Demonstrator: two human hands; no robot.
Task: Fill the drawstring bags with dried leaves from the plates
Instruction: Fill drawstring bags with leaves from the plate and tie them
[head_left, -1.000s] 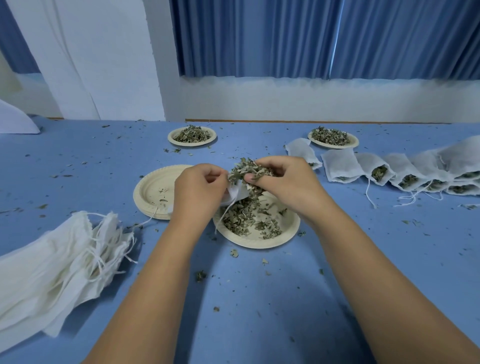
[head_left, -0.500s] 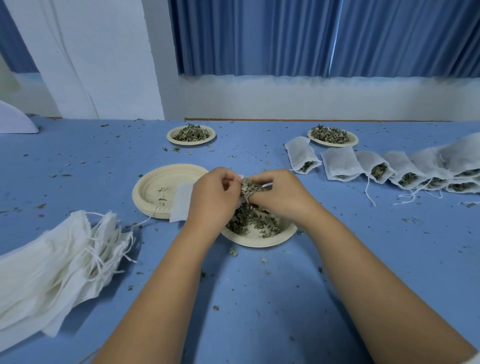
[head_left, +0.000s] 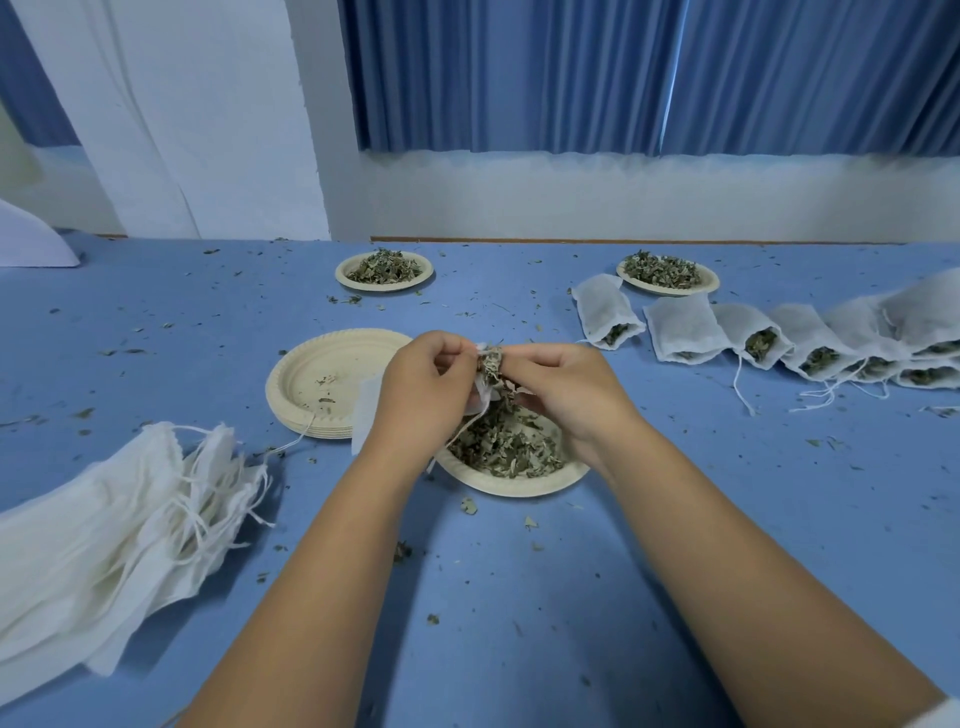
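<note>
Two grips meet over the round beige paper plate (head_left: 519, 488) on the blue counter (head_left: 519, 597): the left hand (head_left: 421, 384) pinches open the mouth of a seemingly limp, featherweight white mesh drawstring bag (head_left: 370, 415), best held by its hem, while the right hand (head_left: 566, 389) pinches crumbly dried green leaves (head_left: 491, 361) into it.

Single wide-angle view from the person's head, facing forward and down over the broad blue table (head_left: 779, 493). Left hand (head_left: 421, 389) and right hand (head_left: 566, 395) sit close, mid-frame; the pleated blue curtain (head_left: 519, 73) closes the far background.
</note>
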